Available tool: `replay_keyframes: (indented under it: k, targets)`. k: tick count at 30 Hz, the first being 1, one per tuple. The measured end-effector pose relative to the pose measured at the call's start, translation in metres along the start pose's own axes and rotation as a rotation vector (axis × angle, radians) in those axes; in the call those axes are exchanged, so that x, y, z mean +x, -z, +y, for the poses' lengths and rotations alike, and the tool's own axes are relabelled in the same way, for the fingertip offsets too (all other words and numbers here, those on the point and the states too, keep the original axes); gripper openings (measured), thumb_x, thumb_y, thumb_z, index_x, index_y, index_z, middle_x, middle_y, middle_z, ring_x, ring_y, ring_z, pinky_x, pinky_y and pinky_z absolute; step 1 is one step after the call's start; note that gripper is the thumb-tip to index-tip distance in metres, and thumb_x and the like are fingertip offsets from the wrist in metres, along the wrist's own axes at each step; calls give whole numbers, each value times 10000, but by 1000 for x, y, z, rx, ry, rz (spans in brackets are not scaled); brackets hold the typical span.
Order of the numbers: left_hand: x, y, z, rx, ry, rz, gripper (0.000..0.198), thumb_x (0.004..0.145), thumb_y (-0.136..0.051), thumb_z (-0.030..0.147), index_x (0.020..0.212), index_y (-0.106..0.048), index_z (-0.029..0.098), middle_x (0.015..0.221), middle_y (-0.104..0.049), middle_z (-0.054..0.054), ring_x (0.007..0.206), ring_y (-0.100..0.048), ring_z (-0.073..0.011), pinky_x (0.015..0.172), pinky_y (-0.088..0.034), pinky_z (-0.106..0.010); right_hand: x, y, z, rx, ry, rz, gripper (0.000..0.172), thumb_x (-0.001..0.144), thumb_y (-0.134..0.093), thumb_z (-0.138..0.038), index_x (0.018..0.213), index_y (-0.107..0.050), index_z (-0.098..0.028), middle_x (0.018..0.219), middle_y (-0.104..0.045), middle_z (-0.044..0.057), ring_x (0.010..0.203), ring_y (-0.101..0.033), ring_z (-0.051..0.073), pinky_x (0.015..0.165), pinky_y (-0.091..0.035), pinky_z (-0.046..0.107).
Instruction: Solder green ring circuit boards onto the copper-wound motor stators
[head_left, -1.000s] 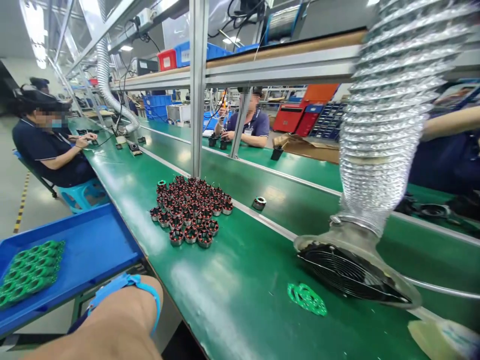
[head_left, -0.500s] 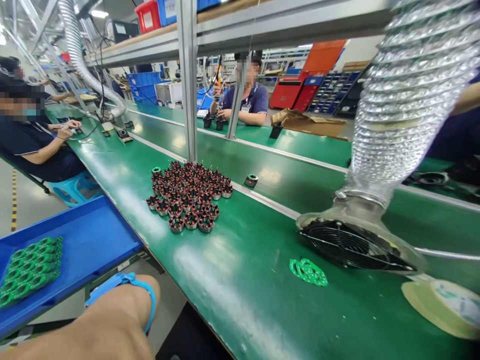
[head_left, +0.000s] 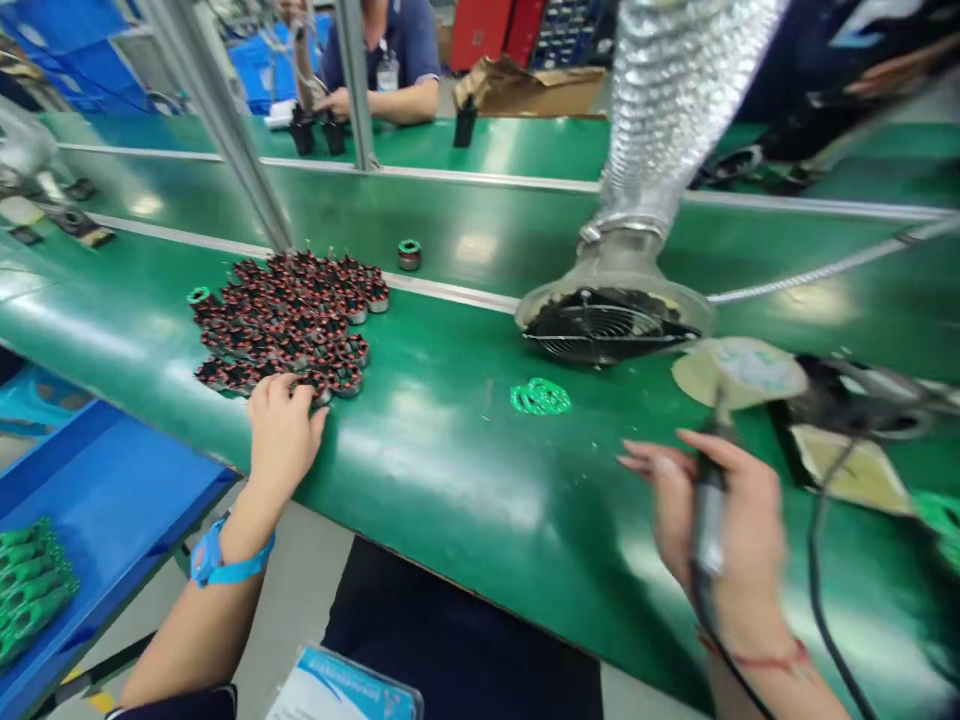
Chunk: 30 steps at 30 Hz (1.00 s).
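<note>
My left hand [head_left: 283, 425], a blue band on its wrist, reaches to the front edge of a cluster of red and black wound cores [head_left: 281, 320]. Its fingers are bent over a core at the front; the fingertips are partly hidden. A dark pen-like tool with a cable [head_left: 709, 520] is held in my right hand [head_left: 731, 530], its thin tip pointing up and away. To the left of that hand, a small pile of green ring boards [head_left: 540, 397] lies on the green bench [head_left: 450, 480].
A fan hood [head_left: 611, 325] on a silver duct hangs over the bench. A tape roll [head_left: 739, 372] and a tool stand [head_left: 851, 470] are at the right. One core [head_left: 409, 255] sits apart, beyond the rail. Bottom left is a blue tray [head_left: 142, 470]. Across the bench, a person [head_left: 405, 60] handles black parts.
The view has turned right and down. My left hand has reached the cores from the lower left. My right hand with the tool has come into view.
</note>
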<state>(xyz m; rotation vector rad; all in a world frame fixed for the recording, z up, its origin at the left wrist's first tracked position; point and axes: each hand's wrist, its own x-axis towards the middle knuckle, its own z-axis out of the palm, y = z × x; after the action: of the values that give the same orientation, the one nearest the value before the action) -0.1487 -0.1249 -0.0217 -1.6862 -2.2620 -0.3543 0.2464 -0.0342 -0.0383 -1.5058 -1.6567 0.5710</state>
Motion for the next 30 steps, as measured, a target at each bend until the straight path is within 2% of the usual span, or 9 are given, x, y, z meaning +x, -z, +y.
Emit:
replay_keyframes:
  k: [2, 7, 11, 15, 19, 22, 24, 27, 30]
  targets:
    - [-2, -1, 5, -23, -32, 13, 126, 872, -595, 269, 963, -609, 183, 1155, -565, -167, 1141, -476, -384, 919, -431, -573, 3, -14, -6, 118, 16, -56, 394, 861, -564, -475, 1145, -399, -256, 1035, -681, 117, 859, -710, 258, 815, -580, 487]
    - [-9, 1, 33, -225, -214, -66, 65, 916, -548, 253, 937, -574, 197, 1050, -624, -124, 1015, -540, -320, 874, -463, -523, 5, -47, -11, 42, -16, -157, 427, 829, -549, -354, 1203, -385, -229, 1105, -652, 120, 1026, -668, 257, 907, -550, 494]
    - [-15, -2, 67, -490, -476, -156, 99, 932, -521, 175, 989, -591, 215, 1180, -630, -98, 1151, -516, -286, 989, -464, -506, 7, -65, -12, -107, 94, -168, 438, 836, -523, -259, 1254, -417, -188, 1221, -609, 176, 1155, -602, 311, 960, -500, 533]
    - [-5, -10, 95, -546, -636, -212, 168, 930, -512, 142, 1007, -633, 230, 1323, -563, -111, 1285, -428, -324, 1035, -433, -567, 14, -73, -15, -286, 250, -224, 448, 847, -476, -180, 1293, -457, -147, 1270, -598, 205, 1193, -554, 353, 964, -461, 557]
    - [10, -21, 105, -622, -616, -253, 283, 922, -477, 106, 1164, -565, 223, 1411, -469, -150, 1309, -436, -321, 1055, -416, -582, 13, -64, -17, -427, 288, -245, 379, 874, -473, -183, 1249, -522, -163, 1126, -665, 169, 1101, -572, 357, 887, -463, 520]
    - [15, -29, 107, -708, -523, -365, 548, 860, -626, 203, 1352, -388, 161, 1383, -449, -204, 1292, -461, -336, 1047, -442, -552, 10, -55, -15, -446, 238, -212, 357, 875, -503, -208, 1228, -529, -161, 1086, -682, 152, 1005, -585, 343, 842, -463, 493]
    - [19, -33, 110, -693, -466, -446, 688, 812, -700, 262, 1386, -341, 137, 1327, -489, -196, 1245, -484, -346, 1035, -444, -558, 11, -52, -13, -424, 197, -172, 394, 868, -544, -236, 1251, -509, -154, 1129, -677, 155, 998, -584, 338, 855, -460, 494]
    - [29, -36, 119, -665, -435, -516, 581, 810, -704, 272, 1313, -437, 154, 1234, -551, -148, 1165, -514, -324, 1019, -443, -552, 19, -54, -11, -403, 165, -139, 479, 850, -599, -278, 1296, -476, -153, 1189, -661, 164, 1034, -579, 351, 877, -454, 512]
    - [43, -36, 128, -764, -481, -541, 458, 781, -728, 252, 1183, -520, 184, 1185, -578, -113, 1152, -531, -302, 1020, -448, -503, 26, -56, -10, -369, 181, -182, 469, 850, -594, -254, 1294, -471, -163, 1179, -676, 150, 1046, -582, 355, 876, -450, 517]
